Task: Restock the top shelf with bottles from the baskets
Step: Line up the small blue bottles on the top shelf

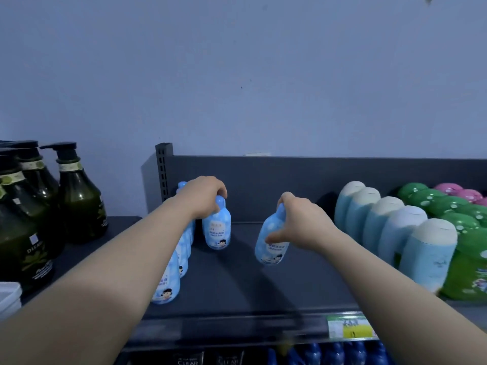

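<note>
Over the top shelf (237,285), left hand (208,193) grips an upright blue bottle (217,230), right hand (297,219) a tilted blue bottle (268,248).

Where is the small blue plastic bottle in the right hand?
Head view: the blue bottle is tilted right of centre over the dark grey shelf, between the left hand's matching bottle and the row of beige-capped bottles.

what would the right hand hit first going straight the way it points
Likely the shelf's back panel: the right hand, gripping a tilted blue bottle, points into a bare gap. Depth unclear; maybe the upright bottle under the left hand.
</note>
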`<action>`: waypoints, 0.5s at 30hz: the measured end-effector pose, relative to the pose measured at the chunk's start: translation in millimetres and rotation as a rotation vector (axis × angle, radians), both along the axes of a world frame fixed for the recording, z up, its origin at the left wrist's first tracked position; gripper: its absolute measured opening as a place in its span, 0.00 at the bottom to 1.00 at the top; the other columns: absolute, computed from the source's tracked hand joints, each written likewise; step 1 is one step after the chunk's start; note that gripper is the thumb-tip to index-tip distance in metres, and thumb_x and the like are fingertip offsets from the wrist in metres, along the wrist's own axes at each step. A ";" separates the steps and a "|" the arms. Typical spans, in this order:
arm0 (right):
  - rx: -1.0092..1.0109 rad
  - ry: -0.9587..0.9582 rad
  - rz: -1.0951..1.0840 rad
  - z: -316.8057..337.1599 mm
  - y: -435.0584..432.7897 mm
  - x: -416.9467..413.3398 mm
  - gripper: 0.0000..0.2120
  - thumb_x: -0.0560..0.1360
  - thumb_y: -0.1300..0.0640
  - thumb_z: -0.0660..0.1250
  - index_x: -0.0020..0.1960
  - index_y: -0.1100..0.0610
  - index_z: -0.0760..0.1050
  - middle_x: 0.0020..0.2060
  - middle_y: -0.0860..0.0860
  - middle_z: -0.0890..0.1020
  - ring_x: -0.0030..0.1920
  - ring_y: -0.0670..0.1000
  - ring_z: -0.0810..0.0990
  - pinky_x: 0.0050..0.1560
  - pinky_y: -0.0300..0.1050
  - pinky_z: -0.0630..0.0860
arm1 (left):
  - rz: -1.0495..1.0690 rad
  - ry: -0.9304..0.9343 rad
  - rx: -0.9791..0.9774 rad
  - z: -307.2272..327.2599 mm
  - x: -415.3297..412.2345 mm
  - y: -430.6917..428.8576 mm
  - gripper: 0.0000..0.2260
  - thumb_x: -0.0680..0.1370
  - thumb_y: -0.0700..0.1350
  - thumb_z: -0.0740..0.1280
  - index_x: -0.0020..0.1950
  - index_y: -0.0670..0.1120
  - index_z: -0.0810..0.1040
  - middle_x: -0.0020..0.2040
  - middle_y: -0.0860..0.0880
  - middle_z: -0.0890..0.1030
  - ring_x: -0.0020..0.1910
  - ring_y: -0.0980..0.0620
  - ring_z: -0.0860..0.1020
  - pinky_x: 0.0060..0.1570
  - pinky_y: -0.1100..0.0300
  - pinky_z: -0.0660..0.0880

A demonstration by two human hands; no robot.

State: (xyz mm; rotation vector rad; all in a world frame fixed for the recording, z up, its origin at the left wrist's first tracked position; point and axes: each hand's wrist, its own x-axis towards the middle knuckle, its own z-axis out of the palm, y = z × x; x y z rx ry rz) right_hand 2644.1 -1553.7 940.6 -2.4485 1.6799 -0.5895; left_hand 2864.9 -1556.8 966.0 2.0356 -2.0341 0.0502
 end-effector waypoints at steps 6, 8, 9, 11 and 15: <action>0.012 0.044 0.007 -6.4 -20.0 15.2 0.26 0.61 0.46 0.74 0.51 0.53 0.65 0.40 0.47 0.74 0.38 0.51 0.75 0.30 0.43 0.67 | 0.043 -0.025 0.077 -6.1 8.8 -23.6 0.14 0.75 0.40 0.63 0.59 0.51 0.78 0.58 0.51 0.78 0.54 0.46 0.77 0.56 0.52 0.75; 0.020 0.048 0.012 -7.6 -24.9 19.4 0.26 0.61 0.45 0.74 0.51 0.52 0.65 0.40 0.46 0.73 0.38 0.51 0.75 0.30 0.43 0.68 | 0.070 -0.015 0.094 -7.1 12.6 -28.4 0.14 0.74 0.41 0.64 0.57 0.53 0.78 0.56 0.52 0.78 0.53 0.46 0.77 0.57 0.49 0.75; 0.021 0.049 0.015 -7.7 -26.8 21.4 0.26 0.61 0.45 0.74 0.52 0.52 0.65 0.40 0.46 0.73 0.38 0.51 0.75 0.31 0.43 0.68 | 0.076 -0.015 0.106 -7.7 14.2 -30.1 0.14 0.74 0.42 0.64 0.57 0.53 0.78 0.56 0.52 0.78 0.53 0.46 0.77 0.56 0.49 0.75; 0.018 0.054 0.021 -7.7 -29.8 25.0 0.27 0.62 0.45 0.74 0.52 0.52 0.65 0.41 0.46 0.73 0.39 0.50 0.75 0.31 0.43 0.68 | 0.084 -0.023 0.123 -8.5 16.9 -32.3 0.13 0.74 0.42 0.65 0.57 0.53 0.78 0.55 0.52 0.78 0.54 0.46 0.76 0.57 0.49 0.75; 0.015 0.074 0.027 -9.6 -32.3 32.1 0.28 0.62 0.44 0.75 0.54 0.52 0.65 0.40 0.46 0.73 0.39 0.51 0.75 0.33 0.43 0.70 | 0.064 -0.023 0.132 -10.3 20.4 -36.2 0.13 0.76 0.42 0.64 0.59 0.52 0.77 0.57 0.51 0.77 0.55 0.46 0.76 0.58 0.49 0.75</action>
